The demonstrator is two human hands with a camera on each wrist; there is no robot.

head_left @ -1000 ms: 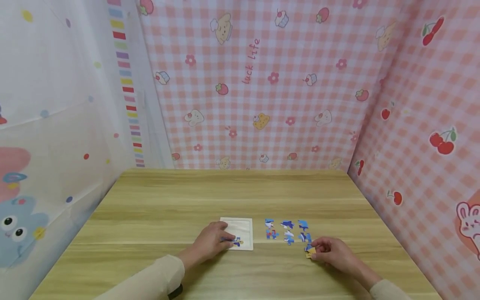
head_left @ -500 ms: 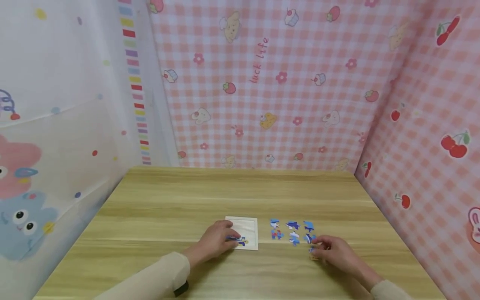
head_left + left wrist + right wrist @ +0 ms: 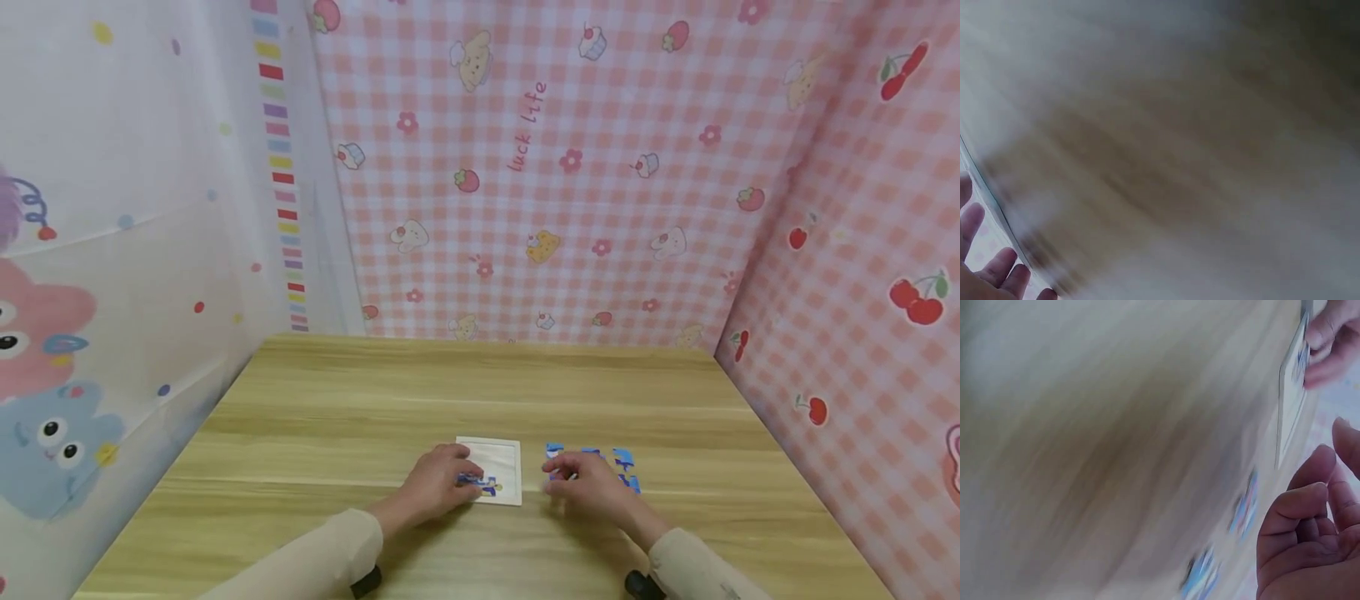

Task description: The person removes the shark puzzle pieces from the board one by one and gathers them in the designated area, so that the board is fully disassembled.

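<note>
A white square puzzle tray (image 3: 510, 467) lies on the wooden table, with a few blue and yellow pieces joined in its near part. My left hand (image 3: 435, 482) rests at its left side, its fingertips over those pieces; in the left wrist view its fingers (image 3: 1000, 265) are relaxed and spread. To the right of the tray, my right hand (image 3: 592, 487) hovers over the loose puzzle pieces (image 3: 624, 458) and covers several of them. Its fingers (image 3: 1297, 503) are bent towards the thumb in the right wrist view; I cannot tell whether a piece is between them.
The wooden table (image 3: 360, 400) carries the tray and pieces near its middle front. A pink checked cloth (image 3: 525, 208) hangs behind it and a similar one at the right. A white printed cloth (image 3: 150, 292) hangs at the left.
My right hand has left the spot of the yellow-and-blue piece at the near right, where it was pinching, and moved left towards the tray. My left hand stays at the tray.
</note>
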